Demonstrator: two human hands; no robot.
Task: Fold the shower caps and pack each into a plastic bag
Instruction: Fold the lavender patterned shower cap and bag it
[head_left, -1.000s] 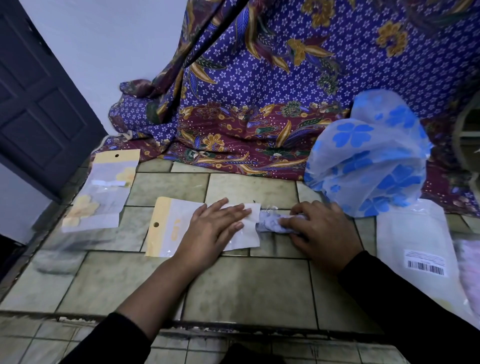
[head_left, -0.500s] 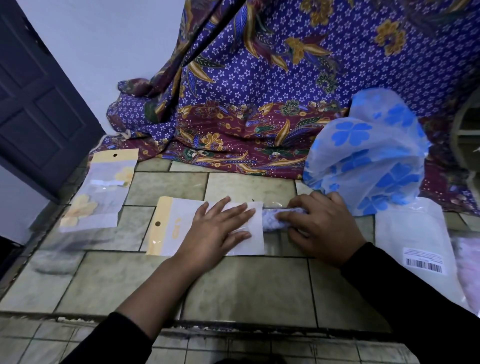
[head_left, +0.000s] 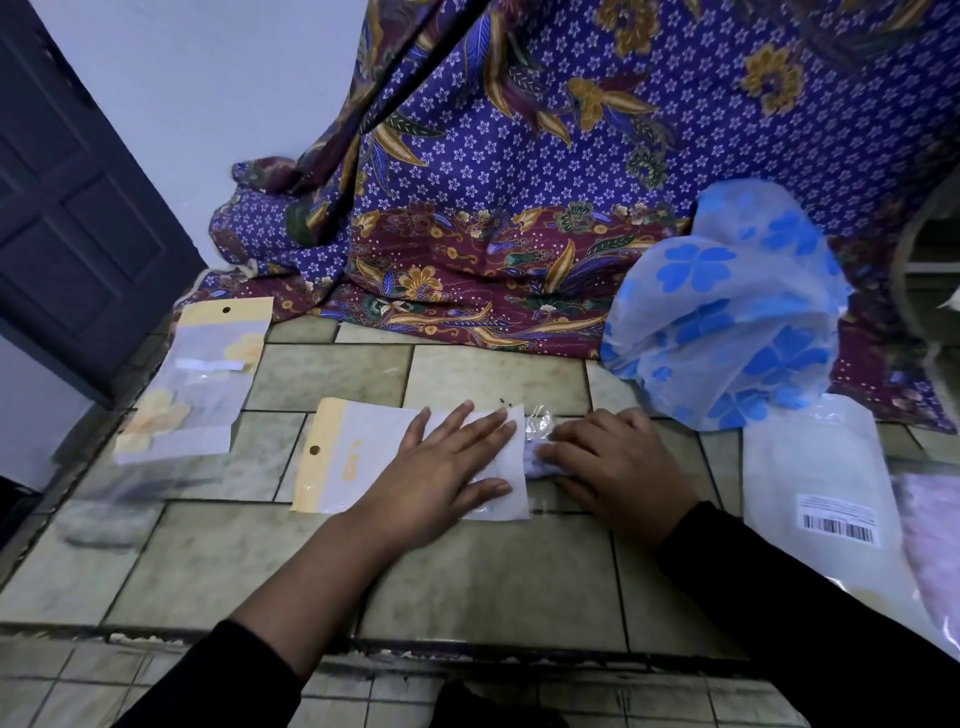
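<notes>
Right, the folded shower cap (head_left: 540, 464) is a small, pale, crumpled bundle with a hint of lilac, lying on the tiled surface (head_left: 493, 571) at the open right end of a flat plastic bag (head_left: 374, 441). The bag lies crosswise, white and translucent, with a yellow header strip and a punched hole at its left end. The cap touches the bag's mouth; how far it sits inside, I cannot tell, because the hands cover the join.

The left hand (head_left: 441, 473) lies palm down on the right half of the bag, its fingers (head_left: 460, 418) straight and spread wide, pinning the plastic flat. The right hand (head_left: 618, 467) comes in from the right, knuckles up, its fingers (head_left: 563, 449) bent over the bundle and holding it against the bag's edge. Both forearms wear black sleeves.

Off to the left lies a packed bag (head_left: 192, 384) with the same yellow header and a yellow-flowered cap inside. Behind the right hand a blue-flowered shower cap (head_left: 727, 312) stands puffed up against a purple batik cloth (head_left: 571, 156). Just beside it on the right lies a large clear bag (head_left: 821, 483) with a barcode label
</notes>
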